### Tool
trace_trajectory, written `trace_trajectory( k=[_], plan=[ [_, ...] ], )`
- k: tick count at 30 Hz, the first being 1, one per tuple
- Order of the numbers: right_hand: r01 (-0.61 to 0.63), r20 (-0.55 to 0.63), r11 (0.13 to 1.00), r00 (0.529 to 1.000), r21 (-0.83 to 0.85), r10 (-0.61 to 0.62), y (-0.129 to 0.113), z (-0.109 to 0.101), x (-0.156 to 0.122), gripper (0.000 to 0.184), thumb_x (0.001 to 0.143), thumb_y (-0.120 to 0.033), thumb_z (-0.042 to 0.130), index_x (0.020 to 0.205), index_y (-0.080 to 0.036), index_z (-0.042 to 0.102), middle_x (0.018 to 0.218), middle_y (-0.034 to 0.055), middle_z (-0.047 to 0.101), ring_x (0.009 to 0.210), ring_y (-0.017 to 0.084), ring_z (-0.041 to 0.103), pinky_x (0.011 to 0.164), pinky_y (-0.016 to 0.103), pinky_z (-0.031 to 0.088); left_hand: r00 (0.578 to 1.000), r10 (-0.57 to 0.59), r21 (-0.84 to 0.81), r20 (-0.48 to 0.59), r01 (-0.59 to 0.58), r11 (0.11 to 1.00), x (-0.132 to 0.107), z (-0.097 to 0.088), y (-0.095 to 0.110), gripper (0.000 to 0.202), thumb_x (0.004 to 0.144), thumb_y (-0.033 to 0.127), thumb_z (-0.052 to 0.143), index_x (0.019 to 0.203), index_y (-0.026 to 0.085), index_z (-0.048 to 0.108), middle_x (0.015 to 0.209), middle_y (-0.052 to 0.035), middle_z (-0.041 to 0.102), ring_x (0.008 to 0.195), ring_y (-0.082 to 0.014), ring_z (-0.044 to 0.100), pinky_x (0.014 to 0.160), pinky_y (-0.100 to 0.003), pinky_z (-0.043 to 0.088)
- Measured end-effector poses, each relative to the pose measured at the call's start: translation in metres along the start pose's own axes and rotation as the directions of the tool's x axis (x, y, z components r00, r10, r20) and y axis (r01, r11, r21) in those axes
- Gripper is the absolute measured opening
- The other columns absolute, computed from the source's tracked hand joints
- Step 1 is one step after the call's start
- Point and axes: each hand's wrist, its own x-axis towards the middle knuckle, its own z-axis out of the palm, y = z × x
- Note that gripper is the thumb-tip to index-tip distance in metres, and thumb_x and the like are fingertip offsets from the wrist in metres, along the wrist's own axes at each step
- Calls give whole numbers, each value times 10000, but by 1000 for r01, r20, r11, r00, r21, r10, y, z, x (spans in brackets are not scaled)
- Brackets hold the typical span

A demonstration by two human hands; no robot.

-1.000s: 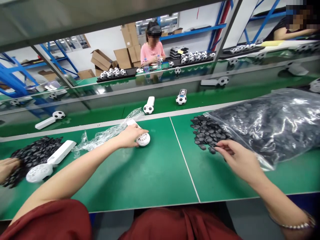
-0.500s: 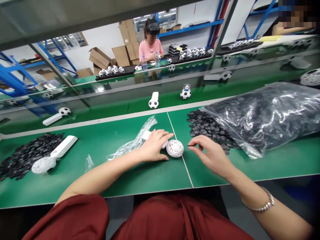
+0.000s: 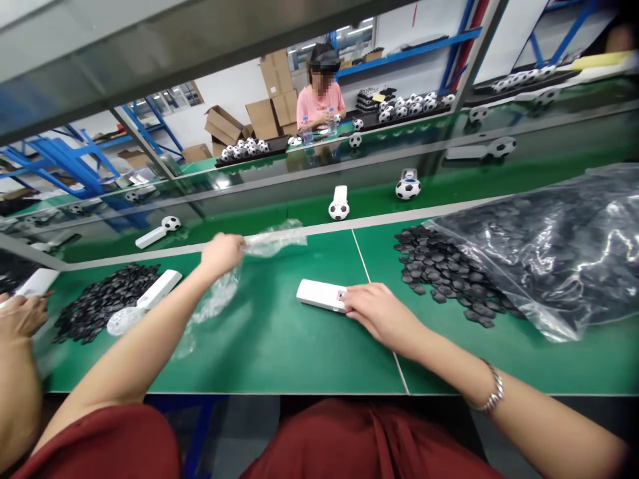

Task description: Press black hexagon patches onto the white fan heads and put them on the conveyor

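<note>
On green table (image 3: 279, 346), right hand (image 3: 380, 314) gripped white fan (image 3: 319, 295) by its head, pinning it flat; left hand (image 3: 222, 253) clenched plastic wrapper (image 3: 274, 239), held clear of it.

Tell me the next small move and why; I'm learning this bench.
Probably the left hand should drop the wrap aside: it grips the wrap clear of the fan, which lies bare on the table under the right hand.
</note>
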Motion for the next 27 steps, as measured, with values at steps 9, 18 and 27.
trace_trajectory(
  k=[9,18,27],
  plan=[
    [8,-77,1000,997,28,-6,-5,2,-2,84,881,-177,466,859,-204,542,992,63,617,987,215,519,841,407,394,971,5,-269,-238,-71,961,116,-41,56,675,767,221,603,1324,92,244,1218,-117,514,1057,-208,531,894,-340,425],
    [-192,-299,945,915,264,269,-1,-26,-30,105,874,-228,477,847,-215,577,850,33,617,822,176,571,733,303,459,648,759,-535,65,-619,575,8,14,140,740,663,379,692,1314,239,369,1333,-71,459,1212,-225,436,972,-356,382],
    [-402,-285,848,816,345,503,13,-30,-61,140,824,-349,542,813,-216,585,822,37,625,793,200,577,756,336,465,670,720,-436,182,-601,670,-49,61,159,616,703,349,628,1268,211,426,1147,-78,580,1028,-256,537,883,-377,422]
  ],
)
